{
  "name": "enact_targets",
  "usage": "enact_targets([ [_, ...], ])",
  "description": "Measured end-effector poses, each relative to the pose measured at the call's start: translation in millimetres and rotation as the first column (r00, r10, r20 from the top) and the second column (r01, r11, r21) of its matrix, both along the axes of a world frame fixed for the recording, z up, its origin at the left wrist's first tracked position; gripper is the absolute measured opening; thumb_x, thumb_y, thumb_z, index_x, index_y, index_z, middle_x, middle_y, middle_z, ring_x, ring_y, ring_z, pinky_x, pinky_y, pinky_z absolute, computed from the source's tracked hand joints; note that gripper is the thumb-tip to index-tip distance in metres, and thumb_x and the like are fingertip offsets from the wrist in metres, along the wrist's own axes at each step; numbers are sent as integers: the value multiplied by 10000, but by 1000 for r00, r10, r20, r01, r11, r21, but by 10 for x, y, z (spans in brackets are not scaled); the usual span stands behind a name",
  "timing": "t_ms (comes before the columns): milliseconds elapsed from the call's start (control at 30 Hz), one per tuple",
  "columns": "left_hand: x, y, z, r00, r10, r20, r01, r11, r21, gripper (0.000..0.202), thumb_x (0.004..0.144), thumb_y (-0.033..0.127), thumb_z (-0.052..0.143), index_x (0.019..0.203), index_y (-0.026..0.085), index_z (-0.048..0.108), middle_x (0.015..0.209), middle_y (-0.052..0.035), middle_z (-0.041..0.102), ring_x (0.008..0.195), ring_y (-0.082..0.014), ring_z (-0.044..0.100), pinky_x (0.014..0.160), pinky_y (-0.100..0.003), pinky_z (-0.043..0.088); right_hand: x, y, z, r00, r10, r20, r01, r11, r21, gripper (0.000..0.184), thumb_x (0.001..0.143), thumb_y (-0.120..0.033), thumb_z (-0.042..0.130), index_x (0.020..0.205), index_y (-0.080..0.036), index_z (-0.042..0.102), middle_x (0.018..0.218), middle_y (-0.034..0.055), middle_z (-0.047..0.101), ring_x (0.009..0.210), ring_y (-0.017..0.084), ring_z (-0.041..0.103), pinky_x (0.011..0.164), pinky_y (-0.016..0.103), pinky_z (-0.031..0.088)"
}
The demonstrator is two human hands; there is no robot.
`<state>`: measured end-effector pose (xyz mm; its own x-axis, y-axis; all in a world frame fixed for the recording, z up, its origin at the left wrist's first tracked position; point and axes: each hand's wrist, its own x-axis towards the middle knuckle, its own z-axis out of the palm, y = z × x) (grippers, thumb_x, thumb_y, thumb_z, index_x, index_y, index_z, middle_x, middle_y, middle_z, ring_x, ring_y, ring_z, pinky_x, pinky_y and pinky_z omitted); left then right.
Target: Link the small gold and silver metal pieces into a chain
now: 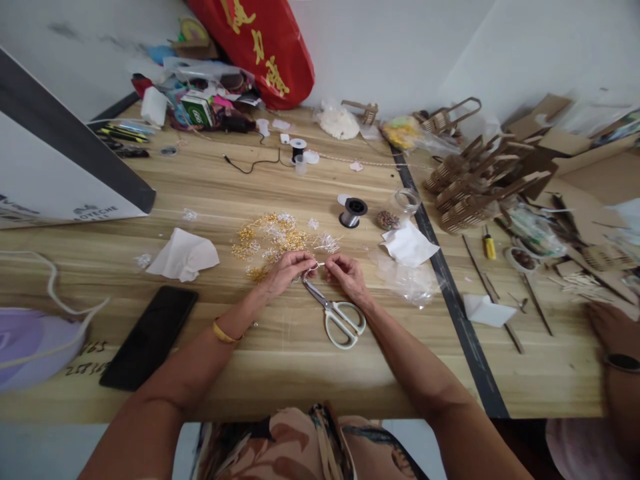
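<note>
My left hand point(286, 271) and my right hand point(347, 275) rest on the wooden table point(280, 360), fingertips pinched together on a small pale beaded piece point(315, 268) held between them. Just beyond the hands lies a heap of gold and clear beads point(267, 241). White-handled scissors point(334, 312) lie on the table right under my right hand, blades pointing toward the hands. A yellow band sits on my left wrist.
A black phone point(150, 337) and crumpled tissue point(184, 255) lie at left. A thread spool point(352, 212), a small jar point(404, 203) and white paper point(409, 245) sit beyond my right hand. Wooden baskets point(470, 187) and sticks crowd the right, where another person's hand point(613, 327) rests.
</note>
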<state>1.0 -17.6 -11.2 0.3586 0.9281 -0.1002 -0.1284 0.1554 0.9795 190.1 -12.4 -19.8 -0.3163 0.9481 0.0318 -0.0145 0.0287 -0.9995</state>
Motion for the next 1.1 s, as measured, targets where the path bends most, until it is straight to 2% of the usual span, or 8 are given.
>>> enact_targets([
  [133,5,-1,22,1000,30,1,-30,999,18,253,769,382,685,784,131,656,706,-29,642,659,-123,567,641,-248,411,-7,-8,39,1000,-12,14,12,1000,-9,381,770,-558,659,778,-185,586,590,-30,556,523,101,508,533,236,433],
  [300,8,-6,106,991,84,-106,-77,994,75,218,693,329,746,769,139,668,709,-8,624,673,-120,543,665,-255,419,-10,-6,57,1000,-26,4,26,1000,1,389,766,-574,656,760,-195,569,584,-32,535,517,103,495,522,240,426],
  [433,10,-16,135,992,60,-111,-53,997,64,236,677,327,757,789,138,670,722,-5,623,686,-121,537,666,-255,413,0,-4,44,1000,-23,-2,23,1000,-3,375,780,-563,649,770,-196,571,589,-31,536,525,104,493,527,239,429],
  [600,6,-14,94,997,29,-70,-25,998,57,239,741,375,701,775,141,666,696,1,603,659,-110,515,650,-250,392,15,0,24,1000,-13,-14,12,1000,-6,355,793,-542,649,776,-196,573,602,-30,538,532,102,501,529,234,431],
  [933,30,29,22,974,178,-137,-160,978,133,275,676,381,747,767,138,656,721,-20,648,672,-130,567,664,-266,440,7,-9,58,1000,-14,28,14,1000,4,386,791,-573,634,760,-195,565,610,-27,542,537,105,503,532,236,426],
  [1100,21,28,-50,977,112,-181,-79,980,181,249,729,344,713,863,135,699,794,-44,688,718,-139,601,682,-260,462,19,1,30,999,-20,24,19,999,29,364,803,-556,630,766,-198,571,600,-27,544,533,110,505,549,244,422],
])
